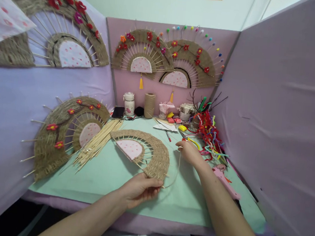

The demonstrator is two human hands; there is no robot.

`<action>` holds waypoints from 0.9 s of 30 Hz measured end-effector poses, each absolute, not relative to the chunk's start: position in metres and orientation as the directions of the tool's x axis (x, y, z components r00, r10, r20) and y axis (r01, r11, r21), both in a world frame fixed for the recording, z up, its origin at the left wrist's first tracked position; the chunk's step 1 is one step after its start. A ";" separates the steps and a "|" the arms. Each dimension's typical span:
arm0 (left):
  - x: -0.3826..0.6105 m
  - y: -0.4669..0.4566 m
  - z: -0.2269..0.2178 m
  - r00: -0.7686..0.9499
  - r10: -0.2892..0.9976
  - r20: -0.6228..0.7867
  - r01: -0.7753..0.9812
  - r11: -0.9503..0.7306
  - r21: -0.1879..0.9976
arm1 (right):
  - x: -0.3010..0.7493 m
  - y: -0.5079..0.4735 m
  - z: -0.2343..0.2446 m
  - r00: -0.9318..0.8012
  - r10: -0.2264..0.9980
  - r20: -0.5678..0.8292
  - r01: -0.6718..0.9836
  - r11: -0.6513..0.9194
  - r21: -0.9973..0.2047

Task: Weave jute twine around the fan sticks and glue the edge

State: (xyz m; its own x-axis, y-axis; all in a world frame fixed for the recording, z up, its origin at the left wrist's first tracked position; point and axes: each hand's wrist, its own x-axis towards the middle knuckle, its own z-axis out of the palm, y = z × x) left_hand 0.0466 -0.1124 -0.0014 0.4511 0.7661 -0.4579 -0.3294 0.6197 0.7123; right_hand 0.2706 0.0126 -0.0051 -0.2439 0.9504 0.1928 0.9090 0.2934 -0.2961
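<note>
Item: half-woven fan (146, 151), twine over thin sticks, pink half-round centre. Flat on bench (107, 174), mid-front. Long straight edge runs far-left to near-right; arc bulges far-right.
Likely light, fairly stiff; sticks brittle, weave loose at open end. Best held by woven band, not stick tips.
Left hand (139, 189): closed on near corner of fan.
Right hand (191, 153): fingers pinched on twine strand (178, 168) looping back to that corner.
Nearby: stick bundle (96, 144) left, pipe cleaners (210, 136) right, twine spool (149, 105) behind.
</note>
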 end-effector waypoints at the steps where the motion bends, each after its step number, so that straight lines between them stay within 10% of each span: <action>1: 0.048 -0.112 -0.001 0.444 0.764 -0.468 -0.333 0.625 0.706 | 0.270 0.010 -0.006 -0.301 0.936 0.181 0.895 0.343 -0.284; 9: 0.049 -0.109 -0.007 0.463 0.731 -0.501 -0.309 0.663 0.682 | 0.271 -0.075 -0.007 -0.312 0.847 0.431 0.754 0.497 -0.429; 19: 0.046 -0.109 -0.012 0.428 0.718 -0.549 -0.255 0.678 0.689 | 0.341 -0.136 -0.017 0.021 0.912 0.410 0.878 0.179 -0.444; 27: 0.046 -0.112 -0.014 0.417 0.732 -0.539 -0.240 0.660 0.712 | 0.323 -0.091 0.029 -0.049 0.933 0.356 0.887 0.205 -0.415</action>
